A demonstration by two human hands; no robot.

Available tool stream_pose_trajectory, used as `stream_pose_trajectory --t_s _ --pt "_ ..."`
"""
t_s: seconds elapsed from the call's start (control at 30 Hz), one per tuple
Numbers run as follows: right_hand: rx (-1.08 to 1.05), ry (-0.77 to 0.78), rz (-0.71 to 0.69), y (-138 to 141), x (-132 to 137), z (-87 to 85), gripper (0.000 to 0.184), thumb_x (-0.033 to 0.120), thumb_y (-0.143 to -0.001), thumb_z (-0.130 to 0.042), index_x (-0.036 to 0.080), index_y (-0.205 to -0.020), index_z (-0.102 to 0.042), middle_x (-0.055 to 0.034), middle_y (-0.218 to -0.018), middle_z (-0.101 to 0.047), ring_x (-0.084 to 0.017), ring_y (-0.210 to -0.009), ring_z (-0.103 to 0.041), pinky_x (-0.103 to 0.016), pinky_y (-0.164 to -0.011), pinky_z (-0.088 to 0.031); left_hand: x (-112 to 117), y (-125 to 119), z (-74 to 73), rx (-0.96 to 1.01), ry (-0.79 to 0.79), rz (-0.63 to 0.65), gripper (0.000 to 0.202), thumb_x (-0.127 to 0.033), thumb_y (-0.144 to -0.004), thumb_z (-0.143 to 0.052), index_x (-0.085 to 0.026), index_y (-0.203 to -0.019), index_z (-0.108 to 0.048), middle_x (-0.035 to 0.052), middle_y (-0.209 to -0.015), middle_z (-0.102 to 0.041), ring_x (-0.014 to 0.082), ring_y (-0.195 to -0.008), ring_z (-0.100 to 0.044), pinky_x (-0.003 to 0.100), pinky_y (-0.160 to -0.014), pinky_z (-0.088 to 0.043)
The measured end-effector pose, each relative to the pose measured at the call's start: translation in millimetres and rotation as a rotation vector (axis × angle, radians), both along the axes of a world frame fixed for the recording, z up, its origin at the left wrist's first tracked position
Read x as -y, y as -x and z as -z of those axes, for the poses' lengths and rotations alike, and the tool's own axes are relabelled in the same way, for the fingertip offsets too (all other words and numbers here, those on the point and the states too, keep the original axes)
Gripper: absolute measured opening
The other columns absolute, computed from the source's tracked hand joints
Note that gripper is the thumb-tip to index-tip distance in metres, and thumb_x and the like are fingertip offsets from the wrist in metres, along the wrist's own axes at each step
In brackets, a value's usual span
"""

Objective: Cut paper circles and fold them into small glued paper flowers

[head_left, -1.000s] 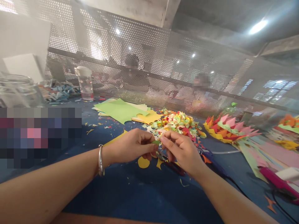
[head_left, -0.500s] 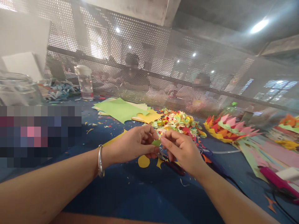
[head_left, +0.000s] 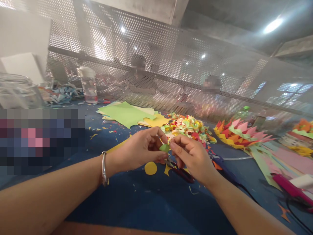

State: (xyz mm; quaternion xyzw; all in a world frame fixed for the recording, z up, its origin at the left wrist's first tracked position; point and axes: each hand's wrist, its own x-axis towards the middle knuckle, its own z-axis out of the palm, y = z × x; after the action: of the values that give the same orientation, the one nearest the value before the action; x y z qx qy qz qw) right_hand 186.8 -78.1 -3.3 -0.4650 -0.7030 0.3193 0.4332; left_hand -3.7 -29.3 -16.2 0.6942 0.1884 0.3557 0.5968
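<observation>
Green paper piece [head_left: 164, 148], pinched in left hand [head_left: 143, 148], right hand [head_left: 193, 156] curled beside — grip unclear

Craft workshop, paper-littered table [head_left: 146, 205]

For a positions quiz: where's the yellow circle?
The yellow circle lies below centre in the head view, near the left hand, left of a yellow scrap.

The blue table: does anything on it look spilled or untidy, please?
Yes, a little: small paper scraps lie strewn near the green sheet, apart from the heap of coloured pieces, and a jagged orange scrap lies loose near the pink tool.
</observation>
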Motion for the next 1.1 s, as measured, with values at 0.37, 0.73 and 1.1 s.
stream_pose_trajectory --t_s 0.37,0.73,1.1 --pt "0.024 -0.037 0.011 1.4 -1.6 -0.5 0.02 0.034 -0.094 -0.058 0.02 -0.08 -0.057 0.0069 -0.056 -0.051 -0.006 -0.041 -0.048 -0.019 -0.042 -0.041 -3.6 -0.6 2.2 0.015 -0.011 -0.023 0.023 -0.014 -0.078 -0.071 -0.017 -0.093 -0.054 -0.003 -0.069 -0.068 0.0111 -0.065 -0.068 0.025 -0.066 -0.057" --pt "0.022 -0.053 0.024 0.5 -0.2 0.6 0.022 0.036 -0.095 -0.055 0.02 -0.081 -0.058 0.0069 -0.054 -0.05 -0.007 -0.04 -0.048 -0.02 -0.043 -0.04 -6.9 -0.7 2.4 0.031 -0.011 -0.036 0.025 -0.017 -0.078 -0.072 -0.018 -0.093 -0.052 -0.0032 -0.07 -0.067 0.0119 -0.064 -0.067 0.028 -0.066 -0.056" --pt "0.036 -0.038 0.045 3.6 -0.1 0.8 0.02 0.039 -0.093 -0.056 0.02 -0.085 -0.059 0.0046 -0.064 -0.052 -0.006 -0.042 -0.048 -0.021 -0.042 -0.041 -4.5 -0.2 1.8 0.009 -0.062 -0.096 0.024 -0.022 -0.079 -0.072 -0.018 -0.089 -0.051 -0.0045 -0.067 -0.064 0.0136 -0.064 -0.068 0.028 -0.065 -0.056"
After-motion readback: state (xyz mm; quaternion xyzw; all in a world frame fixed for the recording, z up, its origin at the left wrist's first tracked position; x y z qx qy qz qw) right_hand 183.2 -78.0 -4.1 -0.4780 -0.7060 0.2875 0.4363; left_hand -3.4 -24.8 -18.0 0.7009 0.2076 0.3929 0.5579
